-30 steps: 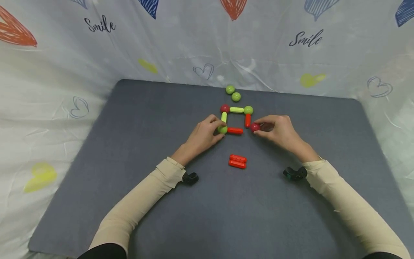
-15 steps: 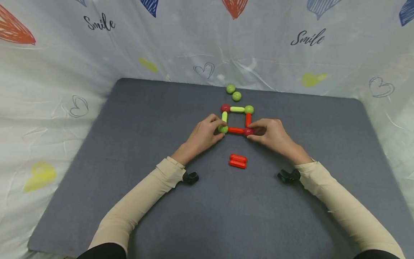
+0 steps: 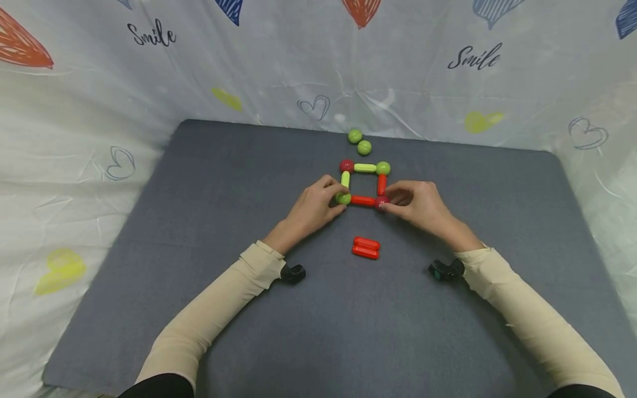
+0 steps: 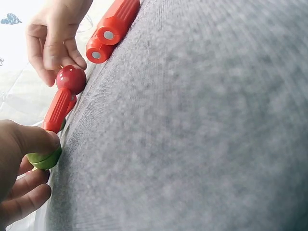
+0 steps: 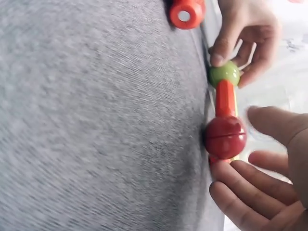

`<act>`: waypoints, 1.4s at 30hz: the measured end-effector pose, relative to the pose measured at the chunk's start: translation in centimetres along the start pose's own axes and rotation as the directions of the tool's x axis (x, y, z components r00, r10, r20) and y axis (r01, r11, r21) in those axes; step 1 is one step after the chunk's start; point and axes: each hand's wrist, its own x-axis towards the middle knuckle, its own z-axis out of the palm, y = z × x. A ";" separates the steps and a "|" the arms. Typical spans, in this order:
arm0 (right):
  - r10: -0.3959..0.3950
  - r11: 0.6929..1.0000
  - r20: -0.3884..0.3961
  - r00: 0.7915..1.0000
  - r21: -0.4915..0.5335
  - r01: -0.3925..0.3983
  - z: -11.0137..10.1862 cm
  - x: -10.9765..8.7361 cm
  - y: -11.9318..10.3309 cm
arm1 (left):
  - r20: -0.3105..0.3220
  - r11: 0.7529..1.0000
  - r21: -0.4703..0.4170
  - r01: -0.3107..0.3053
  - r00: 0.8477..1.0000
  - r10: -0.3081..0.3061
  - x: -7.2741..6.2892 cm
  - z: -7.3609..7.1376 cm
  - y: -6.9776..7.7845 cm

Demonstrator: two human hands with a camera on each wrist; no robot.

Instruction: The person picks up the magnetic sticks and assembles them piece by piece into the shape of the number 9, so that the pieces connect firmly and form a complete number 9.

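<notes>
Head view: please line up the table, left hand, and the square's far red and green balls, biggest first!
Table
Left hand
Square's far red ball and its far green ball: look about alike, so unranked

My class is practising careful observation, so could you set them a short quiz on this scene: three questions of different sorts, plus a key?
1. Count: how many red balls form corners of the four-sided frame?

2. True or false: the pair of red rods lying side by side is outside the frame.

3. Choose one. The left hand holds:
A) a red ball
B) a green ball
C) nothing

Key: 1. Two. 2. True. 3. B.
</notes>
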 end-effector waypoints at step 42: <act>0.518 0.823 0.017 0.855 0.263 -0.504 0.6 4.7 1.1 | -0.018 1.000 -0.023 0.000 1.000 0.000 -0.1 0.0 -0.1</act>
